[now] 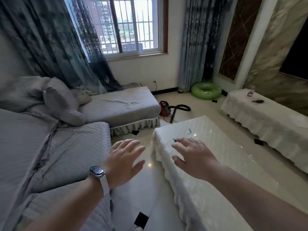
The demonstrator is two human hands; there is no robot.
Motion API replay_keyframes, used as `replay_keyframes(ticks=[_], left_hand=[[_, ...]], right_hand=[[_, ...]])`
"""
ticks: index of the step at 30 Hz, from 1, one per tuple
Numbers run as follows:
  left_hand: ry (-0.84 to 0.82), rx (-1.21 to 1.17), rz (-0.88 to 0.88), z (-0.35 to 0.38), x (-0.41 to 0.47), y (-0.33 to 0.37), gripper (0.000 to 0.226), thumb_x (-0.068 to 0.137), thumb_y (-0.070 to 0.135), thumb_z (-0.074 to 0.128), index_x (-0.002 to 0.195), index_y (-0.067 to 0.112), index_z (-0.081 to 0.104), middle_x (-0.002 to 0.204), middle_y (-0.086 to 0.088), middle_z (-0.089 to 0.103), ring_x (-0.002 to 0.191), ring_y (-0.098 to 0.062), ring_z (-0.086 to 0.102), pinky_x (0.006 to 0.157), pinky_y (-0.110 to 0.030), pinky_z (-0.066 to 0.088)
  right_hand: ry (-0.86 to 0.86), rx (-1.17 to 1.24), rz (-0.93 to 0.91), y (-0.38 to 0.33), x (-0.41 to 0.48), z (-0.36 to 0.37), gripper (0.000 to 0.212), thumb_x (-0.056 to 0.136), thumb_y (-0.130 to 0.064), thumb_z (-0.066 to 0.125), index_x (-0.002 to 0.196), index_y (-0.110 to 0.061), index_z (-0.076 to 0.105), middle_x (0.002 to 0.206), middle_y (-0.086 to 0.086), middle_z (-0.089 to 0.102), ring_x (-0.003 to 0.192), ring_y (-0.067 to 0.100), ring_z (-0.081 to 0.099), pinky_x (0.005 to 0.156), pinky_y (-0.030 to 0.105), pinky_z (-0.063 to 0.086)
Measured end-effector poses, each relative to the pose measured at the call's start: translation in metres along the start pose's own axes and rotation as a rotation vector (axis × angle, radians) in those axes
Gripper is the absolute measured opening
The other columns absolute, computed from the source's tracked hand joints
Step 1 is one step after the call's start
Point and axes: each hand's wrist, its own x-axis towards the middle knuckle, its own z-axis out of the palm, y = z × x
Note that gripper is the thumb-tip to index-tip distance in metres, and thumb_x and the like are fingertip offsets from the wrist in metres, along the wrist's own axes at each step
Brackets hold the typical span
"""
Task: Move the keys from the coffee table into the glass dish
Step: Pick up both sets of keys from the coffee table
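Observation:
The coffee table (216, 164) carries a white lace cloth under a glossy top. Two small keys lie on its far end: a dark-headed key (175, 140) and a silver key (189, 131) farther back. My right hand (195, 157) hovers over the table with fingers spread, its fingertips just short of the dark-headed key, holding nothing. My left hand (124, 161), with a watch on the wrist, floats open above the floor between sofa and table. A small glass object (250, 93) stands on the far cabinet; whether it is the dish is unclear.
A grey quilted sofa (58, 147) fills the left side. A long white-draped cabinet (270, 120) runs along the right wall with a dark object (257, 101) on it. A red vacuum cleaner (165, 108) and a green swim ring (206, 90) lie on the floor beyond.

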Motion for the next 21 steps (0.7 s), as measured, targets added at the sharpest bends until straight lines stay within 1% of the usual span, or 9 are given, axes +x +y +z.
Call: replay_keyframes(ticks=[2, 3, 5, 9, 12, 17, 21], left_hand=[[-0.028, -0.016, -0.014, 0.015, 0.024, -0.033, 0.045, 0.086, 0.047, 0.049, 0.119, 0.02, 0.062, 0.126, -0.007, 0.063, 0.118, -0.031, 0.055, 0.097, -0.048, 0.042], [-0.021, -0.013, 0.007, 0.026, 0.038, -0.051, 0.045, 0.086, 0.047, 0.049, 0.119, 0.02, 0.062, 0.126, -0.007, 0.063, 0.118, -0.031, 0.055, 0.096, -0.048, 0.043], [-0.026, -0.046, 0.017, 0.044, 0.07, -0.082, 0.045, 0.084, 0.046, 0.051, 0.119, 0.02, 0.062, 0.126, -0.008, 0.063, 0.118, -0.031, 0.056, 0.096, -0.048, 0.044], [-0.006, -0.083, 0.099, 0.078, 0.128, -0.138, 0.044, 0.084, 0.048, 0.051, 0.118, 0.022, 0.062, 0.125, -0.006, 0.063, 0.117, -0.029, 0.056, 0.097, -0.044, 0.043], [-0.027, -0.113, 0.139, 0.102, 0.166, -0.173, 0.043, 0.084, 0.046, 0.057, 0.12, 0.023, 0.061, 0.127, -0.005, 0.062, 0.118, -0.028, 0.055, 0.097, -0.044, 0.042], [-0.083, -0.164, 0.18, 0.137, 0.22, -0.201, 0.043, 0.085, 0.048, 0.055, 0.121, 0.026, 0.059, 0.128, -0.002, 0.061, 0.119, -0.026, 0.054, 0.097, -0.042, 0.04], [-0.128, -0.208, 0.214, 0.168, 0.269, -0.213, 0.041, 0.085, 0.046, 0.055, 0.119, 0.024, 0.06, 0.126, -0.005, 0.062, 0.118, -0.03, 0.055, 0.096, -0.044, 0.042]], right_hand=[[0.011, -0.004, 0.009, 0.006, 0.033, 0.013, 0.043, 0.091, -0.046, 0.046, 0.125, -0.021, 0.053, 0.139, 0.007, 0.052, 0.126, 0.029, 0.045, 0.097, 0.041, 0.034], [0.019, -0.02, 0.018, 0.01, 0.052, 0.019, 0.043, 0.091, -0.046, 0.046, 0.126, -0.021, 0.053, 0.139, 0.007, 0.051, 0.127, 0.029, 0.045, 0.098, 0.041, 0.034], [-0.01, -0.03, 0.081, 0.016, 0.085, 0.026, 0.044, 0.092, -0.046, 0.046, 0.128, -0.023, 0.051, 0.142, 0.006, 0.049, 0.128, 0.027, 0.042, 0.101, 0.041, 0.032], [-0.039, -0.072, 0.158, 0.031, 0.143, 0.04, 0.045, 0.092, -0.048, 0.044, 0.13, -0.024, 0.049, 0.144, 0.004, 0.046, 0.13, 0.024, 0.04, 0.101, 0.04, 0.03], [-0.031, -0.062, 0.238, 0.046, 0.176, 0.051, 0.044, 0.091, -0.046, 0.047, 0.129, -0.026, 0.05, 0.142, 0.003, 0.048, 0.128, 0.023, 0.041, 0.101, 0.038, 0.029], [-0.088, -0.063, 0.351, 0.08, 0.209, 0.071, 0.046, 0.092, -0.049, 0.043, 0.132, -0.027, 0.047, 0.144, 0.001, 0.045, 0.129, 0.021, 0.039, 0.102, 0.036, 0.027], [-0.095, -0.04, 0.417, 0.115, 0.238, 0.09, 0.046, 0.091, -0.048, 0.044, 0.13, -0.024, 0.05, 0.14, 0.003, 0.048, 0.127, 0.023, 0.042, 0.101, 0.036, 0.027]])
